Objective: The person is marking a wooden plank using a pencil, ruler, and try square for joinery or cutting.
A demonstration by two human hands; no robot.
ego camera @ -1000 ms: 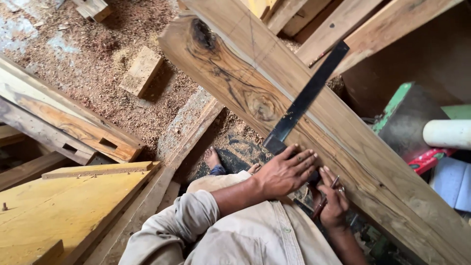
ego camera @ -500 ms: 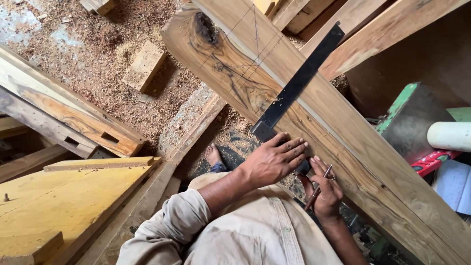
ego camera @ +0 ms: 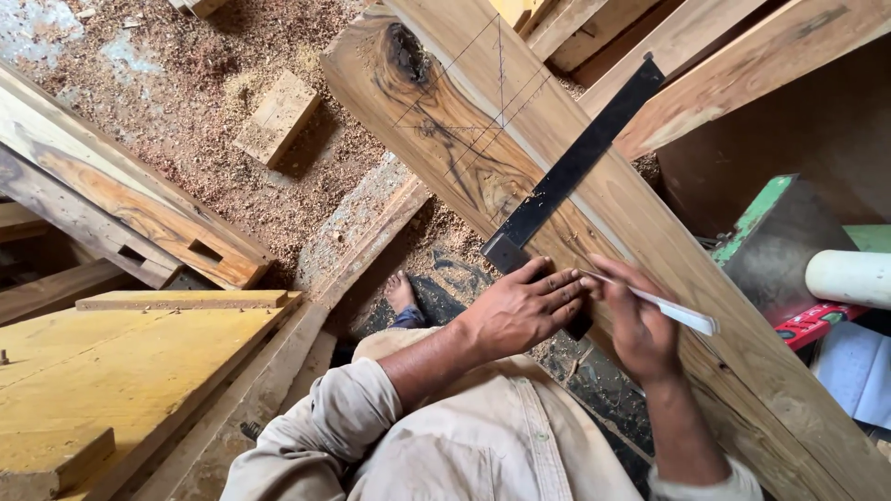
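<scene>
Pressing down with my left hand (ego camera: 524, 311), I keep the fingers flat and slightly spread over the stock of the square (ego camera: 506, 252), at the near edge of the plank (ego camera: 640, 232). My right hand (ego camera: 640, 325) sits just beside it, fingers pinching a pencil (ego camera: 664, 309) whose tip meets the plank by my left fingertips. The square's dark blade (ego camera: 580, 162) runs away from me across the plank. Thin marked lines (ego camera: 492, 111) cross the wood beyond, near a dark knot (ego camera: 406, 51). Below, my bare foot (ego camera: 401, 295) stands on sawdust (ego camera: 213, 111), with a small block (ego camera: 277, 118) and yellow boards (ego camera: 121, 371) off to the left.
</scene>
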